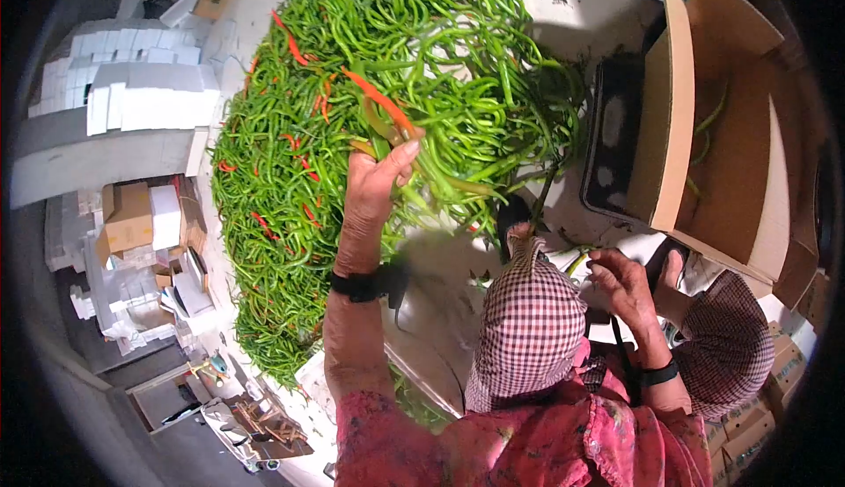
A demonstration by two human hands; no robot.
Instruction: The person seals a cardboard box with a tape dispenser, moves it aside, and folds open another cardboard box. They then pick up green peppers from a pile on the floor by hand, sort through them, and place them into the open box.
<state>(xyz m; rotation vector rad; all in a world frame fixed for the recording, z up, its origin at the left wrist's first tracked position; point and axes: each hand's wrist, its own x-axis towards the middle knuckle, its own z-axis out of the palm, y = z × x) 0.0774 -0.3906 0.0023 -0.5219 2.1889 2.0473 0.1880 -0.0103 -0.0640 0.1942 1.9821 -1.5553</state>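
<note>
My left hand (383, 170) is closed around several long peppers, with a red pepper (378, 100) and green ones sticking out past the fingers. It is above a wide heap of green chili peppers (299, 179) with scattered red ones. My right hand (623, 286) hangs over the checkered cloth at my legs, its fingers curved and apart with nothing visible between them. A thin green pepper (576, 263) lies just left of those fingertips.
An open cardboard box (673, 117) with a few green peppers inside stands at the right, beside a black tray (607, 148). White boxes (154, 100) are stacked at the far left, above more cartons (130, 219). My checkered knees (532, 324) are at the lower middle.
</note>
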